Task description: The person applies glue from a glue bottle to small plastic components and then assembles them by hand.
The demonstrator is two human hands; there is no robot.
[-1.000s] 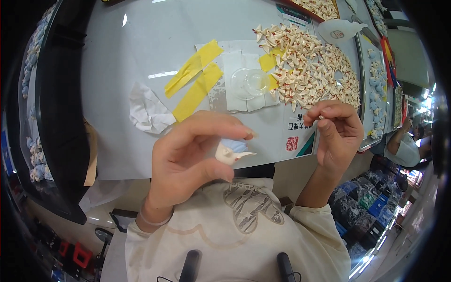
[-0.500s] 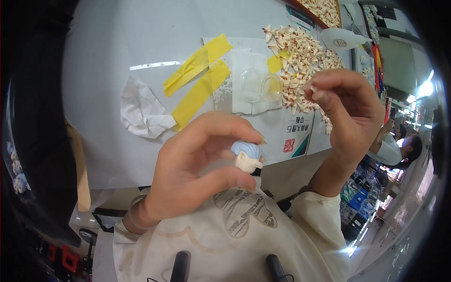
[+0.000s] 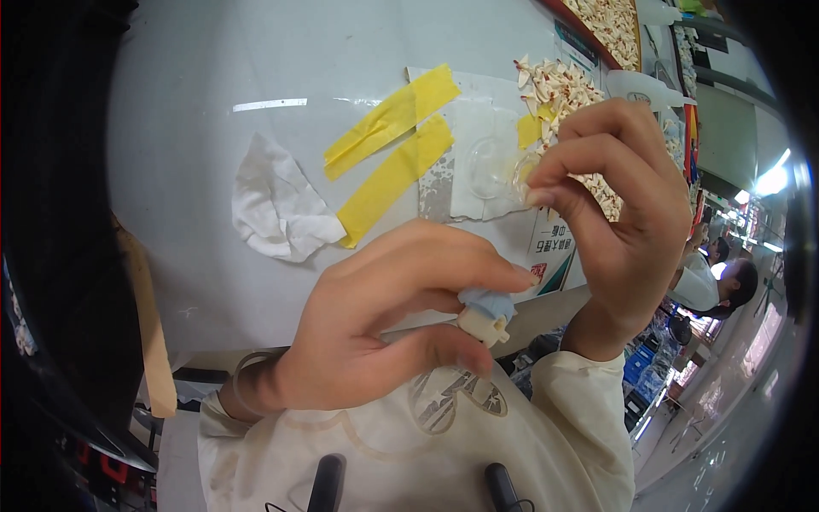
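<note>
In front of my body, my left hand [image 3: 388, 320] pinches a small doll head [image 3: 485, 328] with pale blue hair and a cream face between thumb and fingers. My right hand [image 3: 621, 183] is closed in a pinch over a small clear dish [image 3: 522, 175]. Its fingertips hide the small cream piece that showed between them earlier. Flat on a white sheet [image 3: 465, 196], a round clear disc [image 3: 493, 166] lies beside that dish. Many small cream pieces with red tips [image 3: 567, 90] form a pile behind and under my right hand.
Yellow tape strips [image 3: 397, 175] and a crumpled white cloth [image 3: 281, 209] lie on the grey table [image 3: 196, 179]. A white squeeze bottle [image 3: 640, 88] and a tray of similar cream pieces [image 3: 607, 26] sit at the far right. Another person [image 3: 708, 277] is seen at right.
My right hand has come down and left, from beside the pile to the small clear dish. My left hand has shifted right and slightly down, with the doll head tilted more.
</note>
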